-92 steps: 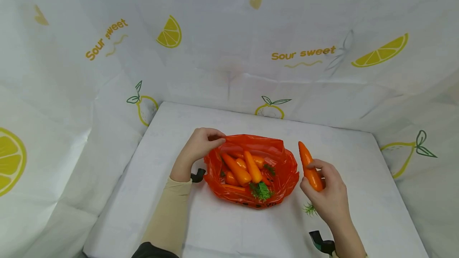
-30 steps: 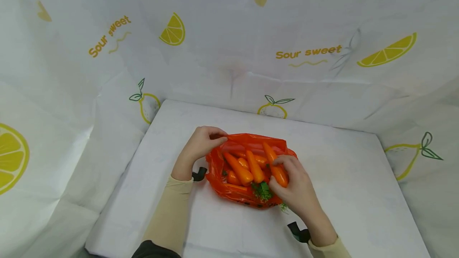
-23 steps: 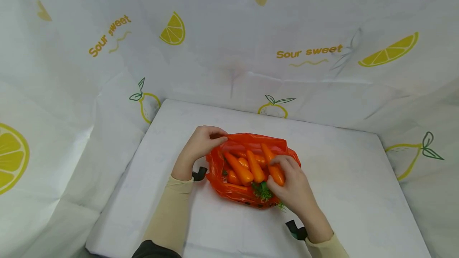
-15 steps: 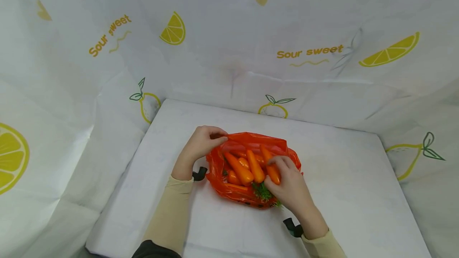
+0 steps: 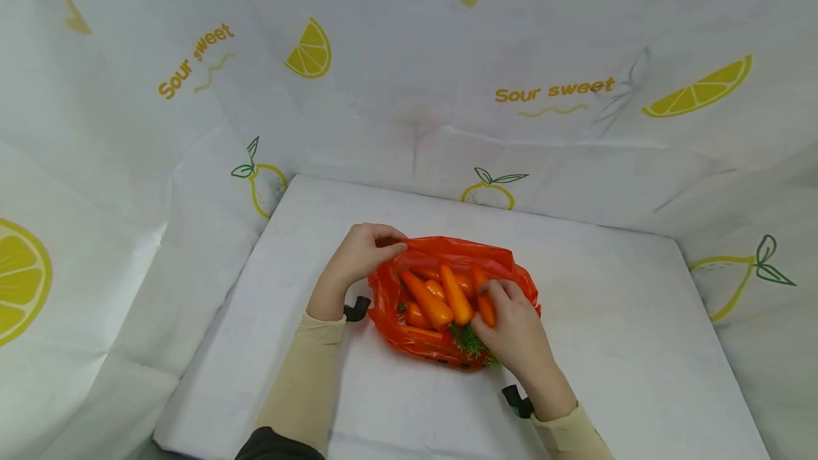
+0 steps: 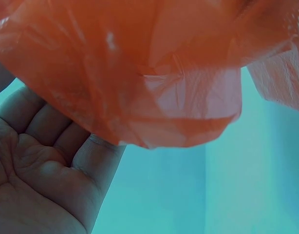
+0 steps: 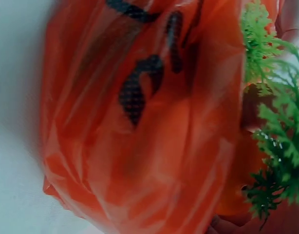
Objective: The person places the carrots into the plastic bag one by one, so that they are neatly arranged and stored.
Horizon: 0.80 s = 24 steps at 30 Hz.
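A red plastic bag (image 5: 388, 336) sits open-mouthed on the white table, with several orange carrots (image 5: 427, 300) heaped inside. My left hand (image 5: 358, 254) pinches the bag's rim at the far left corner. In the left wrist view its palm lies beneath the drooping red film, which hides the fingertips. On the right side of the bag mouth, my right hand (image 5: 522, 336) holds another carrot (image 5: 486, 304) between thumb and fingers, thin end pointing away. Green carrot leaves (image 7: 283, 141) show close in the right wrist view, beside the bag wall with black print.
The white table top (image 5: 613, 318) extends on all sides of the bag. Behind and to the left stands a white sheet (image 5: 396, 77) printed with lemons and words. Black straps (image 5: 516, 402) sit at both wrists.
My right hand has carried its carrot from beside the bag leftward over the mouth, then slightly lower among the others. The left hand has kept its hold on the rim.
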Each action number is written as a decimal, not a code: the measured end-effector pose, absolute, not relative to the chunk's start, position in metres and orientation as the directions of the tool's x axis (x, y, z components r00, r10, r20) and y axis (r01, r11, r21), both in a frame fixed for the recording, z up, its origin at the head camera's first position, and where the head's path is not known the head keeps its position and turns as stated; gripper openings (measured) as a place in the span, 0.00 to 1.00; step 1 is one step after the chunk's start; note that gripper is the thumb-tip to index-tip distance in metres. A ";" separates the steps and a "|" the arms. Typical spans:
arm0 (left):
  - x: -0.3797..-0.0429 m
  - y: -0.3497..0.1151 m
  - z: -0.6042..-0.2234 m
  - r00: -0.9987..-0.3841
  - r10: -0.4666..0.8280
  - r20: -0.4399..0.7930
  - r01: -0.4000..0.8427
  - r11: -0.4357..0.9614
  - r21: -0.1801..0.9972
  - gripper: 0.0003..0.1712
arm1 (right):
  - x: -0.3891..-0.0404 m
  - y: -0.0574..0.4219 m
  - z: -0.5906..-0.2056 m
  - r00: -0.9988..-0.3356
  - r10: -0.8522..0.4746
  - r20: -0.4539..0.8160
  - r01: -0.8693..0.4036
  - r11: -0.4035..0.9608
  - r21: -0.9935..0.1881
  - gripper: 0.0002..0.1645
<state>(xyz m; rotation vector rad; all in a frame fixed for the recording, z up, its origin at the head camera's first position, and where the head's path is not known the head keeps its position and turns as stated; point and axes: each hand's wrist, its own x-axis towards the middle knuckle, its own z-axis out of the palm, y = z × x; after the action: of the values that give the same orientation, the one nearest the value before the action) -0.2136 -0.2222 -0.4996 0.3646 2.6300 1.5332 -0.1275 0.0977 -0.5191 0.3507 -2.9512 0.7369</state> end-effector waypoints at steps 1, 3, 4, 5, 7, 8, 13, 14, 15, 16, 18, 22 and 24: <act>-0.214 -0.222 -0.499 -0.969 0.242 0.052 0.164 0.473 0.866 0.10 | -0.128 0.098 -0.520 -0.970 -0.202 0.138 -0.242 0.864 -0.442 0.21; -0.214 -0.222 -0.499 -0.969 0.242 0.046 0.158 0.471 0.868 0.10 | -0.128 0.098 -0.522 -0.968 -0.203 0.149 -0.248 0.872 -0.423 0.21; -0.213 -0.221 -0.499 -0.969 0.242 0.042 0.155 0.471 0.868 0.10 | -0.129 0.099 -0.522 -0.967 -0.204 0.153 -0.251 0.875 -0.415 0.21; -0.213 -0.221 -0.499 -0.970 0.242 0.040 0.153 0.471 0.869 0.10 | -0.129 0.099 -0.523 -0.967 -0.204 0.155 -0.251 0.877 -0.410 0.22; -0.213 -0.221 -0.498 -0.970 0.241 0.033 0.147 0.471 0.870 0.10 | -0.129 0.099 -0.524 -0.967 -0.202 0.154 -0.248 0.880 -0.405 0.23; -0.213 -0.220 -0.498 -0.970 0.240 0.030 0.144 0.472 0.870 0.10 | -0.130 0.099 -0.525 -0.968 -0.200 0.151 -0.246 0.881 -0.405 0.24; -0.213 -0.220 -0.498 -0.971 0.239 0.025 0.140 0.478 0.867 0.10 | -0.131 0.099 -0.530 -0.972 -0.192 0.132 -0.229 0.889 -0.396 0.27; -0.213 -0.220 -0.498 -0.971 0.239 0.025 0.140 0.479 0.867 0.10 | -0.131 0.099 -0.531 -0.973 -0.192 0.131 -0.229 0.891 -0.393 0.27; -0.213 -0.220 -0.498 -0.971 0.239 0.025 0.140 0.479 0.866 0.10 | -0.131 0.099 -0.531 -0.972 -0.192 0.132 -0.229 0.892 -0.389 0.28; -0.213 -0.220 -0.498 -0.971 0.239 0.025 0.140 0.479 0.866 0.10 | -0.131 0.098 -0.532 -0.972 -0.193 0.133 -0.230 0.893 -0.387 0.28; -0.213 -0.220 -0.498 -0.970 0.240 0.024 0.140 0.479 0.866 0.10 | -0.131 0.098 -0.532 -0.971 -0.193 0.138 -0.233 0.894 -0.383 0.28; -0.214 -0.220 -0.499 -0.970 0.242 0.026 0.143 0.482 0.865 0.10 | -0.132 0.097 -0.533 -0.971 -0.193 0.140 -0.232 0.897 -0.376 0.28; -0.215 -0.220 -0.500 -0.970 0.243 0.030 0.147 0.482 0.864 0.10 | -0.132 0.098 -0.534 -0.972 -0.193 0.137 -0.231 0.898 -0.375 0.28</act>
<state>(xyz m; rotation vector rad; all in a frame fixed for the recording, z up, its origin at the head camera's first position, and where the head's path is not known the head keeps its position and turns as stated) -0.2149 -0.2199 -0.5003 0.3457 2.6206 1.5120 -0.1325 0.0976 -0.5343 0.3322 -2.9664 0.6037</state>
